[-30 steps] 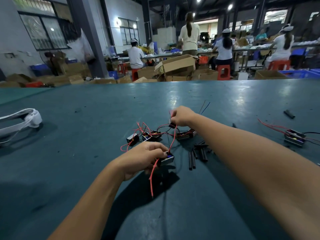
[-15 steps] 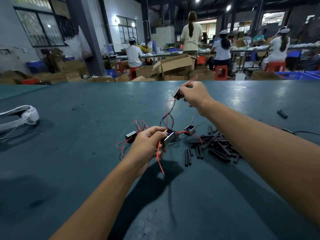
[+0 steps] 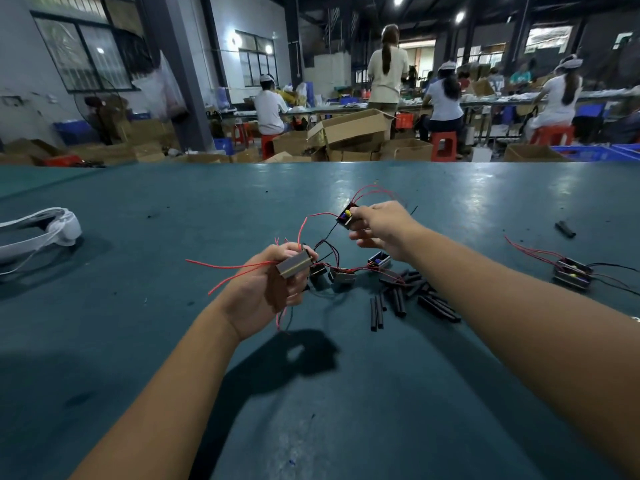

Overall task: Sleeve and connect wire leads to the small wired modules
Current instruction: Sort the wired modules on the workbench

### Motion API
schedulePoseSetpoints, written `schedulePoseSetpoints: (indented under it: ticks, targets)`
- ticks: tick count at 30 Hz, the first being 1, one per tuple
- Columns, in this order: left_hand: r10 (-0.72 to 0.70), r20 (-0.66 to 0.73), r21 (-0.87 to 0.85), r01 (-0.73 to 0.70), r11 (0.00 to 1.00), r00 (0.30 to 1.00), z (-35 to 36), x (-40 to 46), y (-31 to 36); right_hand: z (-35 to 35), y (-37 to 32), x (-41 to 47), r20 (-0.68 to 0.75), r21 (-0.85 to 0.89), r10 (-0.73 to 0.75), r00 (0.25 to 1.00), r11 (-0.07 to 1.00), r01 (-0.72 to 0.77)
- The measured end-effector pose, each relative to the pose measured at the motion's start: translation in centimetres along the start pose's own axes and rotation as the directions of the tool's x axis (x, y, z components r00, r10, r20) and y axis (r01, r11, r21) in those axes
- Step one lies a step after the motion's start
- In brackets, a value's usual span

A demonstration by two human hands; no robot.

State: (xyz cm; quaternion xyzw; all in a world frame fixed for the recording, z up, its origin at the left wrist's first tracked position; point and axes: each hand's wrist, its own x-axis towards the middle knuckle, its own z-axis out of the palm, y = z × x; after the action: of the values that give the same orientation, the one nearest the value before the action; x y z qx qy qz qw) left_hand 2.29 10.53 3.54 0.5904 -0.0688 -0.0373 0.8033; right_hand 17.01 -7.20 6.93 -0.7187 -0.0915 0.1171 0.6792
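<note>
My left hand grips a small grey module raised off the table, its red leads trailing left and down. My right hand pinches a second small module higher and farther away, red wires fanning up from it and a black wire dropping toward the table. Between the hands, more modules lie tangled in red and black wires. A pile of black sleeve tubes sits just right of them, under my right forearm.
Green table all around. A finished module with red and black leads lies at the right, a loose black tube piece beyond it. A white strap-like item rests at the left edge. Workers and cardboard boxes stand beyond the table.
Both hands have lifted their modules off the table. The right hand rose with its module, then lowered a little toward me; the left module turned grey side up, pulling the wires taut.
</note>
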Motion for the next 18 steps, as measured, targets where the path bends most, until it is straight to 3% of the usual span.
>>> schedulePoseSetpoints:
  ticks: [2, 4, 7, 9, 14, 16, 18]
  targets:
    - [-0.048, -0.047, 0.089, 0.052, 0.995, 0.998, -0.5, 0.1, -0.5, 0.8, 0.8, 0.1, 0.026, 0.145, 0.061, 0.998, 0.987, -0.065]
    - [-0.091, -0.105, 0.170, 0.108, 0.979, 0.990, -1.0, 0.2, -0.9, 1.3, 1.7, 0.3, 0.072, 0.184, 0.087, 0.994, 0.978, -0.099]
    - [-0.111, -0.166, 0.276, 0.155, 0.948, 0.980, -1.3, 0.3, -1.2, 1.2, 3.1, 0.6, 0.081, -0.126, 0.002, 0.997, 0.992, 0.008]
    - [-0.102, -0.198, 0.305, 0.160, 0.939, 0.975, -1.4, 0.3, -1.3, 0.8, 3.4, 0.3, 0.147, -0.333, -0.111, 0.983, 0.930, 0.155]
    - [-0.090, -0.230, 0.310, 0.160, 0.937, 0.969, -1.7, 0.5, -1.6, 0.2, 3.8, -0.3, 0.433, -0.508, -0.189, 0.881, 0.757, 0.412]
    - [-0.083, -0.234, 0.313, 0.156, 0.937, 0.969, -1.9, 0.5, -1.5, 0.8, 3.8, -0.2, 0.445, -0.620, -0.275, 0.852, 0.593, 0.514]
    - [-0.079, -0.244, 0.322, 0.158, 0.933, 0.967, -2.1, 0.4, -1.5, 1.2, 3.2, 0.2, 0.400, -0.637, -0.356, 0.845, 0.555, 0.535]
